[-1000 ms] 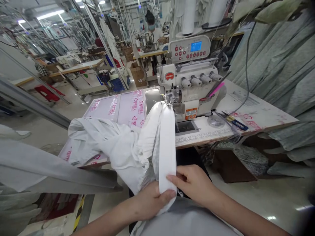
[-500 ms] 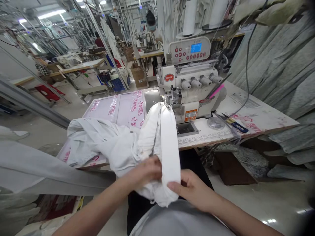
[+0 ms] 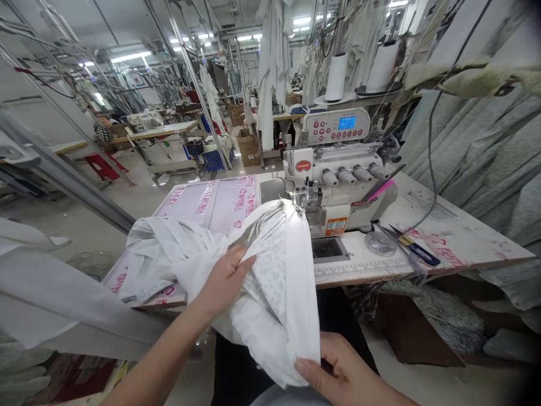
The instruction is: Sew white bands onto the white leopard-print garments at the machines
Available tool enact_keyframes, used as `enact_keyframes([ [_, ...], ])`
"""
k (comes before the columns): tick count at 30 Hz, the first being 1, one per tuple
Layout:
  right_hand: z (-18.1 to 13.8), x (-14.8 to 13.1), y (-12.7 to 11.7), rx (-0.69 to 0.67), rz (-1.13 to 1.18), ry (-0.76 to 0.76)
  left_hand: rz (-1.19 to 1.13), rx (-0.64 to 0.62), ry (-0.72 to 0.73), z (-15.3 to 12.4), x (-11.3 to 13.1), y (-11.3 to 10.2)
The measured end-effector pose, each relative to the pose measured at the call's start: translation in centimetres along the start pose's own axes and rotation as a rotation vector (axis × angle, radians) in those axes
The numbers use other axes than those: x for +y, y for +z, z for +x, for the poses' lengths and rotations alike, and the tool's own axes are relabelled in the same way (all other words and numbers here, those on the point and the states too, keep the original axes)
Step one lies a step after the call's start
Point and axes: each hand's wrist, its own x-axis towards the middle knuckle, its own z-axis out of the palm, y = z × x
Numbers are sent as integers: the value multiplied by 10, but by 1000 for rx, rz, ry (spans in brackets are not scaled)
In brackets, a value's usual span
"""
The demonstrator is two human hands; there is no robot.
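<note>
A white cloth garment (image 3: 270, 299) runs in loose folds from my hands up to the presser foot (image 3: 301, 198) of a white overlock sewing machine (image 3: 329, 175). Its opened fold shows a faint dotted pattern. My left hand (image 3: 225, 280) lies on the cloth at the fold, fingers pressing into it. My right hand (image 3: 338, 369) pinches the lower edge of the cloth near the bottom of the view. More of the garment bunches to the left on a table covered in pink-printed plastic sheeting (image 3: 211, 206).
Right of the machine, the tabletop (image 3: 456, 242) holds scissors (image 3: 406, 248), a blue-handled tool (image 3: 422, 255) and a clear disc (image 3: 379, 243). Thread cones (image 3: 337, 76) stand behind it. Grey cloth (image 3: 482, 169) hangs at the right. White cloth (image 3: 51, 299) stretches across the left foreground.
My hands have moved apart, the left up and leftward, the right down. The folded white band has opened out, showing its dotted side. The whole view has shifted as my head moved.
</note>
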Motion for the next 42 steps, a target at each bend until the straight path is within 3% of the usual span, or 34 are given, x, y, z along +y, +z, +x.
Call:
enact_keyframes([
  [7, 9, 9, -6, 95, 19, 57, 7, 166, -64, 8, 1, 20],
  [15, 25, 18, -21, 159, 18, 40, 127, 249, -18, 31, 5, 15],
  [19, 43, 17, -39, 163, 31, 41, 226, 298, 43, 55, 5, 12],
  [25, 84, 12, -76, 170, 52, 0, 333, 374, 127, 113, 2, 1],
  [29, 106, 7, -93, 235, 34, -20, 421, 547, 280, 110, 3, 7],
  [31, 111, 4, -96, 261, 28, -15, 464, 422, 388, 88, 5, 18],
  [33, 112, 2, -97, 277, 12, -16, 431, 110, 385, 66, 7, 29],
  [35, 112, 1, -98, 285, 1, -1, 319, -174, 285, 56, 9, 35],
  [38, 112, 1, -103, 306, 10, 52, 66, -468, 89, 60, 11, 34],
  [39, 113, 1, -105, 316, 20, 64, -12, -519, 44, 61, 12, 32],
  [42, 109, 0, -102, 344, 72, 92, -94, -497, 48, 40, 18, 29],
])
